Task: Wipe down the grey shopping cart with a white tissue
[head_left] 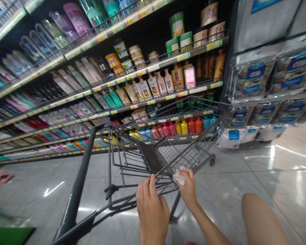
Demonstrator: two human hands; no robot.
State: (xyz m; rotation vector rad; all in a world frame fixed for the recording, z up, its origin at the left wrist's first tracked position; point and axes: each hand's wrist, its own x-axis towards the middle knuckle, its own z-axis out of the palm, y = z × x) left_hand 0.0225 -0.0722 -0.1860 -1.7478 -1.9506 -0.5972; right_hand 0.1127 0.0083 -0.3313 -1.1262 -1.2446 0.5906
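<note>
A dark grey wire shopping cart (168, 136) stands tilted in a store aisle, its handle bar (78, 190) running down to the lower left. My right hand (188, 190) is closed on a crumpled white cloth or tissue (179, 177), pressed against the cart's side rail. My left hand (152, 209) is just beside it, back toward me. Its fingers are stretched upward and held together, with the tips touching the cart's wire frame. The basket looks empty.
Shelves of shampoo and lotion bottles (153, 85) fill the wall behind the cart. Bagged goods (255, 78) hang on a rack at the right, with more bags (234, 136) on the floor. My bare knee (260, 221) shows lower right. A pink stool (0, 178) sits far left on the glossy tiles.
</note>
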